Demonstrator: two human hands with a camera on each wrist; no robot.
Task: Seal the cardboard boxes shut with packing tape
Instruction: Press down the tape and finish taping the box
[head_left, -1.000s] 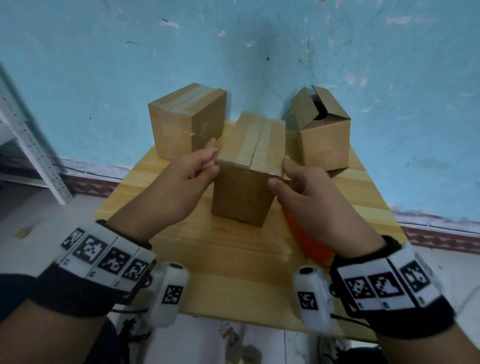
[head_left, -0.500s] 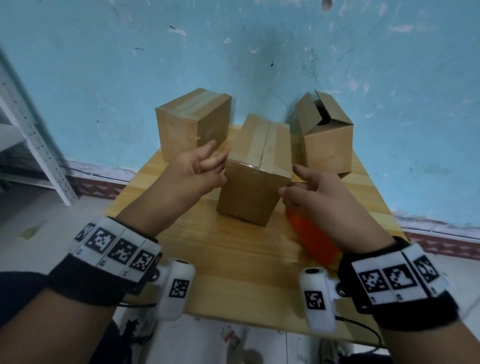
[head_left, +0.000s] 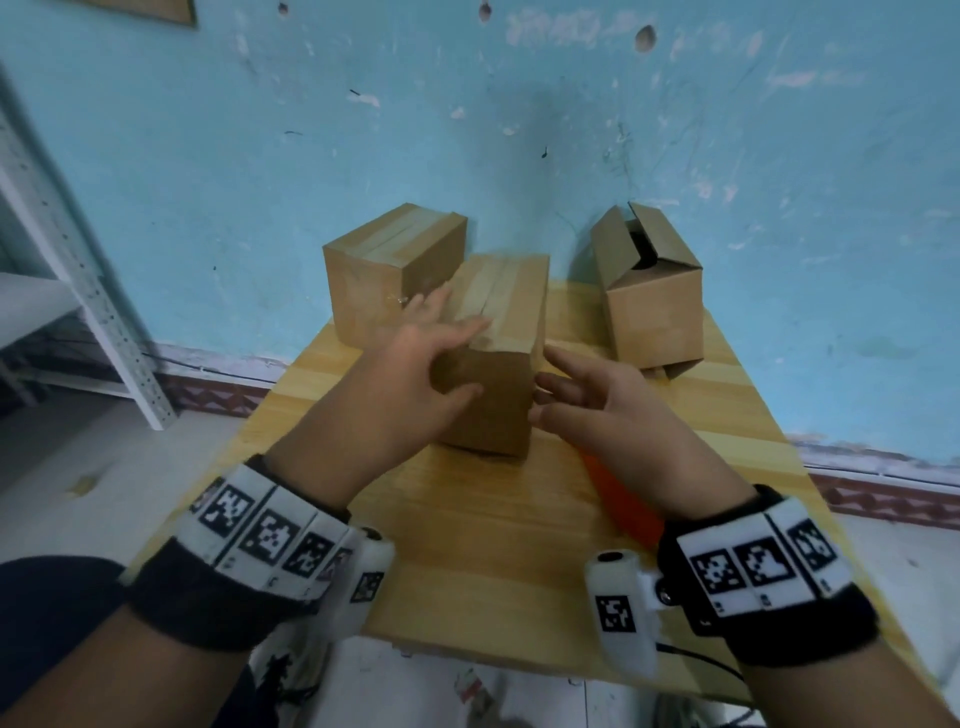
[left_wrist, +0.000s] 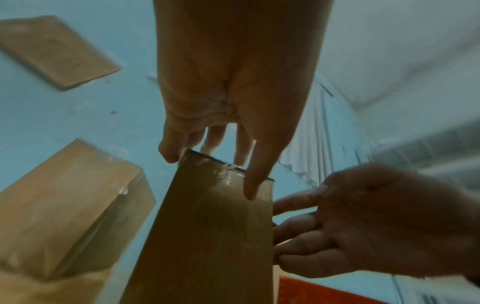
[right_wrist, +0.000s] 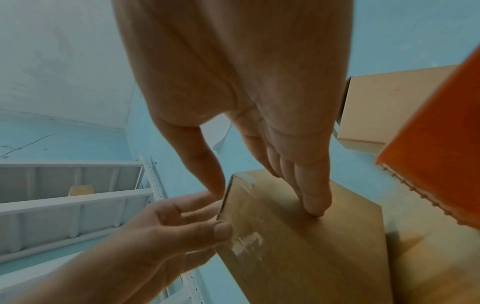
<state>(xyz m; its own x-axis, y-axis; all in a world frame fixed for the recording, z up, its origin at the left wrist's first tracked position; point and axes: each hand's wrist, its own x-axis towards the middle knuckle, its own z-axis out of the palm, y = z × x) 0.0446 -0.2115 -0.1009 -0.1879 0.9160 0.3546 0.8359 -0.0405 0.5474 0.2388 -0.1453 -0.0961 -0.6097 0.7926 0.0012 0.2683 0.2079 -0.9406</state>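
Three cardboard boxes stand on the wooden table (head_left: 493, 561). The middle box (head_left: 511, 312) has clear tape along its top seam. My left hand (head_left: 467, 358) lies over its near top edge, fingers flat on the top and thumb pressing the front face (left_wrist: 207, 236). My right hand (head_left: 543, 384) is spread, with its straight fingers touching the box's right side (right_wrist: 298, 257). The left box (head_left: 384, 270) is taped shut. The right box (head_left: 654, 306) has its flaps up. An orange tape dispenser (head_left: 618, 499) lies on the table, partly hidden under my right wrist.
A blue wall rises directly behind the boxes. A white metal shelf (head_left: 104, 312) stands to the left of the table. The table's near edge runs just in front of my wrists.
My left hand slid from the middle box's left side onto its near top edge. My right hand let go of the near right corner and spread its fingers against the side.
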